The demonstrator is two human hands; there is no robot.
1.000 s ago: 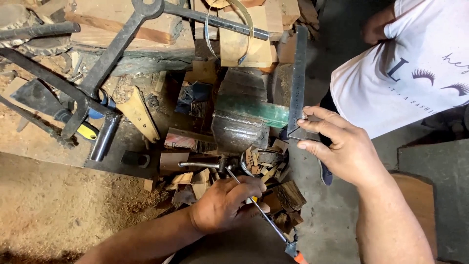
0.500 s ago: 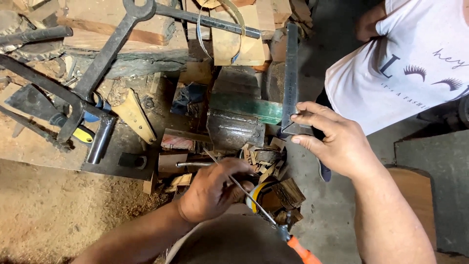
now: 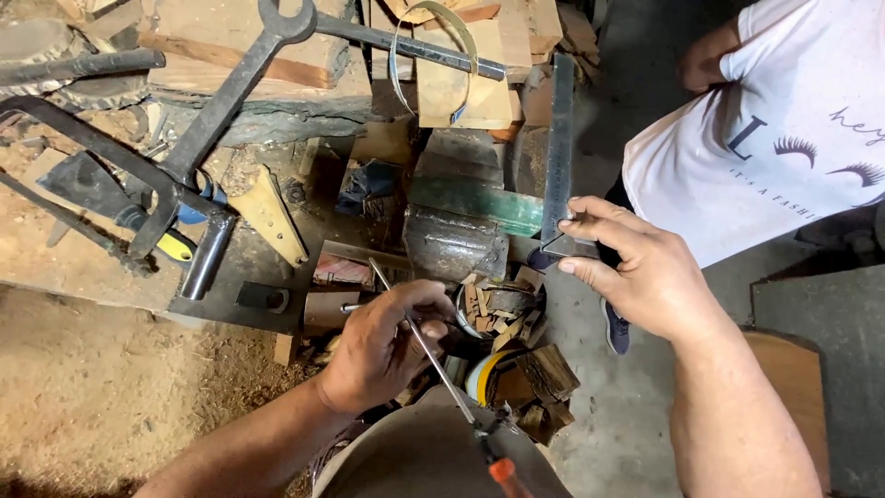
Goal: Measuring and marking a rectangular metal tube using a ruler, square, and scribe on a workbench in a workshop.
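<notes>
left hand grips a thin metal rod; right hand pinches a steel square, which could slip from that light fingertip hold.

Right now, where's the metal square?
Head view, right of centre: the metal square stands upright, pinched at its lower end by the right hand, beside the green vise.

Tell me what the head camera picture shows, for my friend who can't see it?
The person's left hand holds a thin metal rod with an orange end over a cluttered, dusty workbench. Their right hand pinches the corner of a steel square ruler. Wood scraps, a big wrench and another person in a white shirt are close by.
</notes>
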